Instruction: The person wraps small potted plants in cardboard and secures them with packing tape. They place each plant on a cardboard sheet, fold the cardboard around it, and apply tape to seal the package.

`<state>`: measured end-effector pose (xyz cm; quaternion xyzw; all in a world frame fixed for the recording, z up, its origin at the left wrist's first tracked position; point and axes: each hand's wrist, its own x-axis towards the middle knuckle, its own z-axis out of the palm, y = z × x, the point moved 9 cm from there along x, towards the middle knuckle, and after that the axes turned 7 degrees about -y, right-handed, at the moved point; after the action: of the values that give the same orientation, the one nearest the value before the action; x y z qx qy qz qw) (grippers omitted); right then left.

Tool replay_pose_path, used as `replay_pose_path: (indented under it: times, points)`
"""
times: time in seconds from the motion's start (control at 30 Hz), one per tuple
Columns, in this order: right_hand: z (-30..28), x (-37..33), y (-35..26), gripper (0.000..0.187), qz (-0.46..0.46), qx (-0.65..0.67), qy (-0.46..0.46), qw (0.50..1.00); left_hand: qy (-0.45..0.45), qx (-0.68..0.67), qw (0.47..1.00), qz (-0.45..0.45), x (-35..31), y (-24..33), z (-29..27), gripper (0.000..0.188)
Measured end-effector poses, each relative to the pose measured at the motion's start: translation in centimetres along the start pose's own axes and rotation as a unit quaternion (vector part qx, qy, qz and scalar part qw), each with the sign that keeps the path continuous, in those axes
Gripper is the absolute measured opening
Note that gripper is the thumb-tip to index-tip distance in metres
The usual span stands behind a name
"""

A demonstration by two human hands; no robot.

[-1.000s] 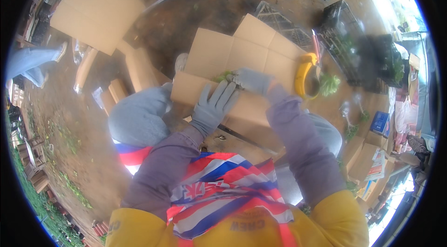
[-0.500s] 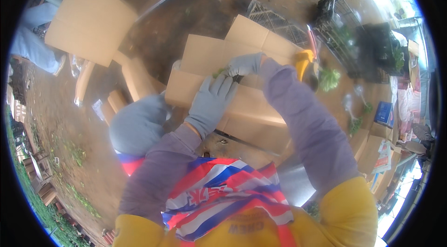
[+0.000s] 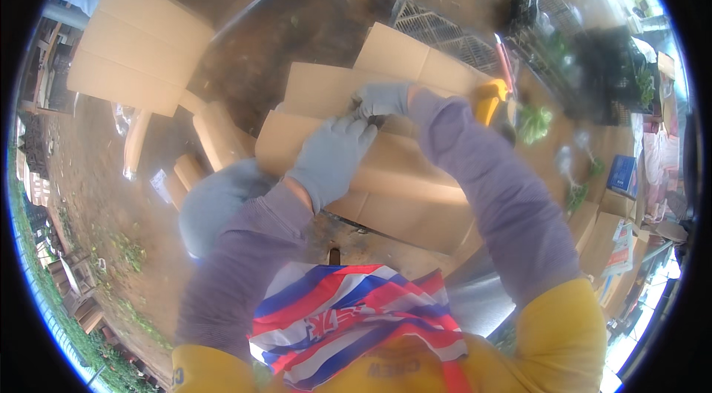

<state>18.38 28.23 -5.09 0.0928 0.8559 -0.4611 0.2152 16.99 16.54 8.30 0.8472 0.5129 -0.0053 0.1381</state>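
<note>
An open cardboard box lies before me with its flaps folded outward. My left hand, in a grey glove, lies over its near flap with the fingers stretched toward my right hand. My right hand, gloved alike, is curled above the box opening, its thumb and fingers pinched together close to the left fingertips. Whatever sits in that pinch is hidden; a small dark patch shows just below it. A yellow tool lies by the box's right side, past my right wrist.
A large cardboard sheet stands at the far left above rolled cardboard pieces. A grey crate and black crates are beyond the box. Leafy greens and a blue carton lie to the right.
My left hand has slid slightly left and down along the flap. My right hand has curled in a little, and the green bit between the hands no longer shows. The view has shifted slightly.
</note>
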Motion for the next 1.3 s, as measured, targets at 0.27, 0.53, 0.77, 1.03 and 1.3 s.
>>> replay_pose_path:
  times: [0.27, 0.53, 0.77, 1.03, 1.3]
  points:
    - [-2.8, -1.4, 0.4, 0.021, 0.157, -0.074, 0.110, 0.979, -0.097, -0.096, 0.991, 0.002, 2.6, -1.9, 0.5, 0.060]
    - [-5.0, -23.6, -5.5, 0.054, 0.114, 0.106, 0.337, 0.929, -0.173, -0.082, 0.981, 0.021, 4.6, -2.9, 1.6, 0.095]
    - [7.7, -25.9, -6.0, 0.100, 0.291, -0.238, 0.273, 0.886, -0.227, -0.062, 0.972, 0.025, 5.0, -3.0, 1.1, 0.099]
    - [8.5, -25.0, -5.8, 0.093, 0.359, -0.121, 0.173, 0.909, -0.321, -0.043, 0.945, 0.051, 5.5, -3.2, 1.7, 0.099]
    - [10.8, -23.7, -4.0, 0.088, 0.319, -0.067, 0.204, 0.923, -0.171, -0.179, 0.967, -0.063, 6.1, -7.8, 2.3, 0.078]
